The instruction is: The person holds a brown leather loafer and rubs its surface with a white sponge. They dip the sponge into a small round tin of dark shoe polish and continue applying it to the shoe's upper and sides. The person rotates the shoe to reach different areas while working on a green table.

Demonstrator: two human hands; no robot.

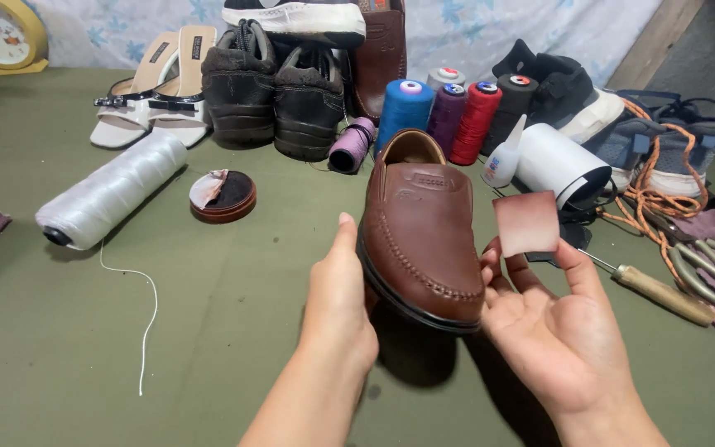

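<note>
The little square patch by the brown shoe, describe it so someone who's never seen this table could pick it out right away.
On the green cloth-covered table, find the brown loafer that the left hand holds up at the centre. Just right of it, the right hand pinches a small patch by its lower edge. It is flat, roughly square and reddish-brown fading paler, unlike the round thread spools behind it.

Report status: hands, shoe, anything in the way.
Left hand grips brown loafer. Right hand supports its toe, fingers pinching a pinkish patch. Nothing blocking.
</note>
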